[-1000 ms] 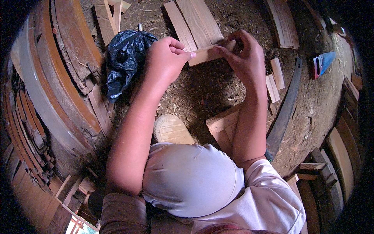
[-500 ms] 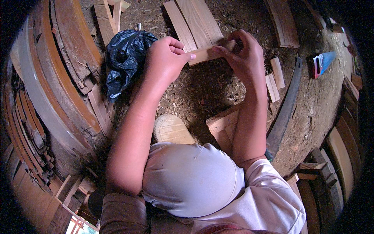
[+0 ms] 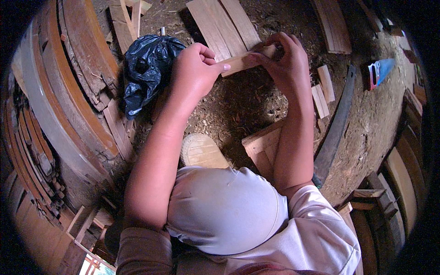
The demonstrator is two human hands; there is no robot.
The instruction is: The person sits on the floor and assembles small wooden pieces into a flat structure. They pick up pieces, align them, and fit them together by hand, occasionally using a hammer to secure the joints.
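Both my hands are closed on a small wooden strip (image 3: 240,64), held level in front of me. My left hand (image 3: 195,64) pinches its left end between thumb and fingers. On the right end, my right hand (image 3: 291,59) grips with thumb and curled fingers. Just beyond the strip lie flat wooden planks (image 3: 220,25) with a dark seam between them; the strip hides their near ends. A crumpled black plastic bag (image 3: 149,64) sits beside my left wrist.
A handsaw (image 3: 337,123) lies right of my right forearm, with two short wood pieces (image 3: 323,94) nearby. Farther right is a blue-bladed saw (image 3: 381,73). Long boards (image 3: 68,91) are stacked at left. A pale shoe (image 3: 201,151) and a wooden box-like piece (image 3: 263,146) are below my hands.
The planks beyond the strip look shifted: their left edge is farther left and the seam between them farther right. Both hands keep hold of the strip, nearly still.
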